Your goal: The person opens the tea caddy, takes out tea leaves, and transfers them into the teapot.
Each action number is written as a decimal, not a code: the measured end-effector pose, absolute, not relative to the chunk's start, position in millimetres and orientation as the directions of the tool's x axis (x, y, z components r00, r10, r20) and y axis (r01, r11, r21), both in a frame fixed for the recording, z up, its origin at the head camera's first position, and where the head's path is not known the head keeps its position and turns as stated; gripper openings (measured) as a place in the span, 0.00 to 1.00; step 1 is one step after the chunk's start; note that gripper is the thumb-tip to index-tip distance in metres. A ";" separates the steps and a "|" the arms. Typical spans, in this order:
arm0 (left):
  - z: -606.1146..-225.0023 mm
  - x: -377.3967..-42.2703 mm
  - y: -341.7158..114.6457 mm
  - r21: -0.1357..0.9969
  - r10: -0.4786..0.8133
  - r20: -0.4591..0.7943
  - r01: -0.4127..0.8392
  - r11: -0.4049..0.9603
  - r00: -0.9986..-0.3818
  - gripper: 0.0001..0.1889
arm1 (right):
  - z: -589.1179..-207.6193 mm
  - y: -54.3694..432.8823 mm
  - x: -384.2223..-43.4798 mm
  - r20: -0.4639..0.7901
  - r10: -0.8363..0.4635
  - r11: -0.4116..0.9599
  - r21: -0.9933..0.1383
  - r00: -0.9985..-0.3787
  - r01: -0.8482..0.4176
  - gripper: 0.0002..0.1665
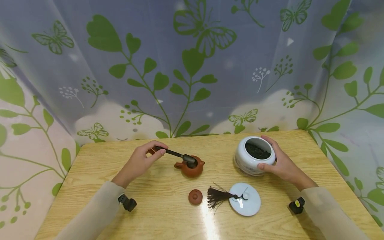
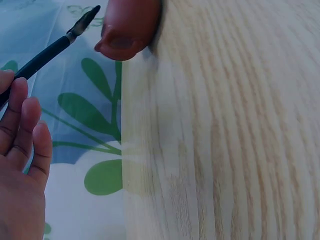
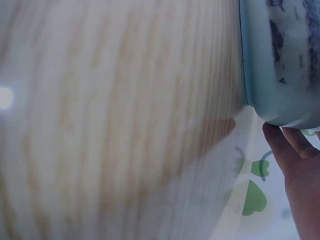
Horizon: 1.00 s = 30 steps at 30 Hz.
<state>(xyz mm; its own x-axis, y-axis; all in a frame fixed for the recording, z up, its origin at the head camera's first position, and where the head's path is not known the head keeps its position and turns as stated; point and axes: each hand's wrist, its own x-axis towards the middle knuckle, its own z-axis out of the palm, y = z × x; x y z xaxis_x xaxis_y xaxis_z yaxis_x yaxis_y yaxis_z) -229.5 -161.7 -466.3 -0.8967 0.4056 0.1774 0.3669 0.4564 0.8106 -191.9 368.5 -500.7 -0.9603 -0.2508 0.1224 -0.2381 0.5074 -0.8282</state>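
"What do the left fingers have?"
"The left hand (image 1: 143, 158) pinches the dark scoop (image 1: 173, 152) near its handle's end, thumb and forefinger almost meeting."
"And the teapot?"
"The brown teapot (image 1: 192, 172) sits just right of those fingertips, the scoop's head at its mouth; I can't tell if it dips inside. The teapot lid (image 1: 195, 197) lies nearer the person."
"Farther right?"
"The tassel (image 1: 217, 197), then the white lid (image 1: 247, 206), both left of the right fingers. The white jar (image 1: 246, 164) holds dark leaves (image 1: 255, 152); the right hand (image 1: 283, 166), spread wide, grips its right side."
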 end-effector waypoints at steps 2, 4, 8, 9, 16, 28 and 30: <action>-467.3 -231.8 -163.2 0.844 0.386 0.157 0.326 0.425 -0.909 0.12 | -500.2 368.4 -191.3 0.120 -0.250 0.510 -0.827 -0.961 -0.236 0.68; -467.1 -232.6 -163.1 0.880 0.373 0.146 0.293 0.375 -0.916 0.14 | -499.6 368.2 -190.7 0.119 -0.250 0.514 -0.825 -0.961 -0.236 0.67; -468.2 -234.0 -160.5 0.917 0.366 0.166 0.280 0.283 -0.916 0.15 | -499.1 368.0 -190.4 0.125 -0.254 0.507 -0.827 -0.959 -0.242 0.67; -468.4 -234.2 -159.3 0.920 0.365 0.178 0.285 0.267 -0.914 0.15 | -499.1 368.0 -190.4 0.127 -0.255 0.505 -0.828 -0.959 -0.244 0.67; -463.8 -235.4 -144.1 0.932 0.346 0.210 0.294 0.213 -0.915 0.14 | -499.5 367.5 -190.5 0.130 -0.255 0.507 -0.826 -0.958 -0.247 0.67; -448.5 -242.5 -83.5 0.935 0.416 0.243 0.326 0.141 -0.876 0.14 | -497.1 366.3 -189.4 0.125 -0.255 0.506 -0.828 -0.959 -0.242 0.67; -446.8 -244.1 -69.4 0.934 0.428 0.252 0.334 0.125 -0.868 0.14 | -496.8 366.6 -189.1 0.126 -0.249 0.514 -0.823 -0.960 -0.241 0.67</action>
